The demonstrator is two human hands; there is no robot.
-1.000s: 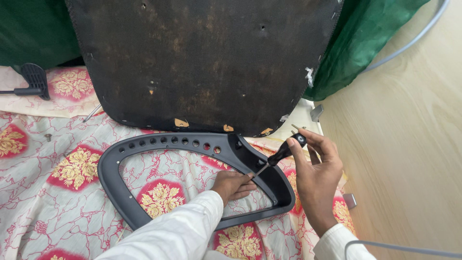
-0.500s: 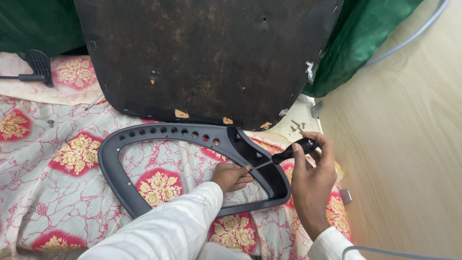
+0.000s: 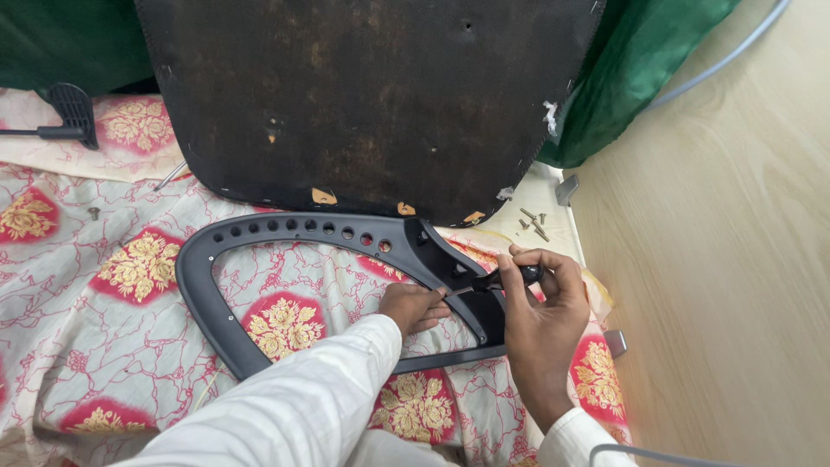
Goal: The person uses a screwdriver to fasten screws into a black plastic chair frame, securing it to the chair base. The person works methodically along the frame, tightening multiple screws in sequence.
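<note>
A dark grey plastic chair-back frame (image 3: pixel 285 232) with a row of holes lies flat on a patterned cloth. My right hand (image 3: pixel 545 316) grips the black handle of a screwdriver (image 3: pixel 506 278), whose shaft points left and down into the frame's right corner. My left hand (image 3: pixel 413 305) rests inside the frame opening, fingertips at the screwdriver's tip on the frame's inner bar. A white sleeve covers my left forearm.
A large dark brown seat board (image 3: pixel 363 95) leans upright behind the frame. Several loose screws (image 3: pixel 532 222) lie by its right corner. A black lever part (image 3: pixel 65 117) sits far left. Green cloth (image 3: pixel 640 60) and a light wooden floor (image 3: pixel 726 259) lie to the right.
The view has shifted slightly. My right hand has lowered the screwdriver towards the frame's right corner, and my left hand stays at its tip.
</note>
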